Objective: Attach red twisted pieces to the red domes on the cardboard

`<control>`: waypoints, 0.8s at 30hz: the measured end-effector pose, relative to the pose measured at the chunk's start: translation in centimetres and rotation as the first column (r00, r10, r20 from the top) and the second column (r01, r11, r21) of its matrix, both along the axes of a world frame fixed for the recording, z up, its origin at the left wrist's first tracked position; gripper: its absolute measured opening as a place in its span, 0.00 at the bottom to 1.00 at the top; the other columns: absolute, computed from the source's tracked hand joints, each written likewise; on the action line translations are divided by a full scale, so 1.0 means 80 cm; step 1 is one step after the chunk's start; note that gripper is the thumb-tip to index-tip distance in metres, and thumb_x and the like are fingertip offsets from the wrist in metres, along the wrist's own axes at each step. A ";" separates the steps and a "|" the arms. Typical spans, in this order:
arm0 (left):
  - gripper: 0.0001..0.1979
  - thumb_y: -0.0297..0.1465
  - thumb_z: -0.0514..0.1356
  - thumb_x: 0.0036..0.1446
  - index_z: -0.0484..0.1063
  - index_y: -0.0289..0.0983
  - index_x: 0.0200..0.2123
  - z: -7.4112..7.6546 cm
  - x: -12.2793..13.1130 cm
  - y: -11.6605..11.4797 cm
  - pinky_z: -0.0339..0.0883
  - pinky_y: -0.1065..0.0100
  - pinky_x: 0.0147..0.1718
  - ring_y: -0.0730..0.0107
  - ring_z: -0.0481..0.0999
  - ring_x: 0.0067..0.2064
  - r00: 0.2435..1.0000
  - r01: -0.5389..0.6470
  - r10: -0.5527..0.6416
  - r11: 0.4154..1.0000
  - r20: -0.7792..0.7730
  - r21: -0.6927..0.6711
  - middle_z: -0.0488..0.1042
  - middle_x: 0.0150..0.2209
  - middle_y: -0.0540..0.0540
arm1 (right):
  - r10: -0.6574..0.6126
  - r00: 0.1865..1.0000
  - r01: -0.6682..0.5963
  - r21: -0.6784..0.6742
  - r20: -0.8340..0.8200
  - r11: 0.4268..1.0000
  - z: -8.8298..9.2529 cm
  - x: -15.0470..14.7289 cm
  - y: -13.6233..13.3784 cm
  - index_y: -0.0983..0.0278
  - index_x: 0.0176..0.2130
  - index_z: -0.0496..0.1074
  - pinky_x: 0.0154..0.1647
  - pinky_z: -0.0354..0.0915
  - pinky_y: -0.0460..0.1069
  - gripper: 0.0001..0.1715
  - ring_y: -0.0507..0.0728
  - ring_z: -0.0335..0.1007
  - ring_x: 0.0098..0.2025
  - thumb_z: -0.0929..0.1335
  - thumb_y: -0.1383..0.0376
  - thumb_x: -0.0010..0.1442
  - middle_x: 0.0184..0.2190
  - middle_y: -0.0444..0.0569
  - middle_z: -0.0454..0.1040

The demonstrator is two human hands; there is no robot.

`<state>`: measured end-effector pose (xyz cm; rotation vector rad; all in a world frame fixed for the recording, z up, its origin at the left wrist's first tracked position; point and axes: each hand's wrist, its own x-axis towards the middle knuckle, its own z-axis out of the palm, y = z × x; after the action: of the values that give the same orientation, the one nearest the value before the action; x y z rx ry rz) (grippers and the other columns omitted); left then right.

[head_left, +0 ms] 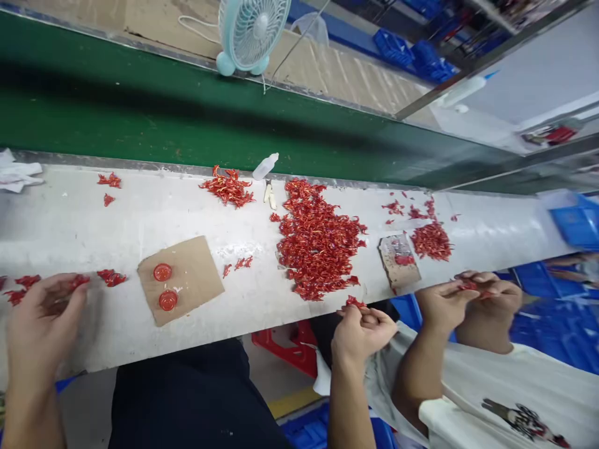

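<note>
At the table's left end, my left hand (49,318) is closed in a pinch on a small red plastic piece (78,282). More red pieces (111,278) lie on the table beside its fingertips. My right hand (362,333) is at the front edge, its fingers pinched on another small red piece (355,302). Just beyond it spreads a large pile of red plastic pieces (318,240). Between my hands, a cardboard sheet (201,274) carries two round red parts, one (162,272) behind the other (168,300). The exact shape of the held pieces is too small to tell.
A smaller red heap (228,187) lies near a white squeeze bottle (266,166) at the back. A light-blue fan (255,31) stands above the green panel (140,106). On the right, a co-worker's hands (463,299) hold red pieces near another cardboard piece (395,277).
</note>
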<state>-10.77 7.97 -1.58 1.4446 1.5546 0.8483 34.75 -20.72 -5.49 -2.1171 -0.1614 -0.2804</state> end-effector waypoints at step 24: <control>0.13 0.34 0.72 0.52 0.78 0.39 0.41 0.004 0.051 -0.031 0.75 0.69 0.29 0.69 0.78 0.31 0.937 0.011 0.044 0.988 0.348 -0.153 0.81 0.38 0.48 | 0.333 0.943 -0.319 -0.224 0.025 0.921 0.033 -0.042 0.089 0.65 0.37 0.75 0.32 0.68 0.52 0.16 0.56 0.69 0.27 0.69 0.53 0.61 0.27 0.47 0.74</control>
<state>-6.73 5.46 -1.24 1.1016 1.3301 0.9189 31.42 -13.60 -2.84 -2.2529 -0.6012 -0.1343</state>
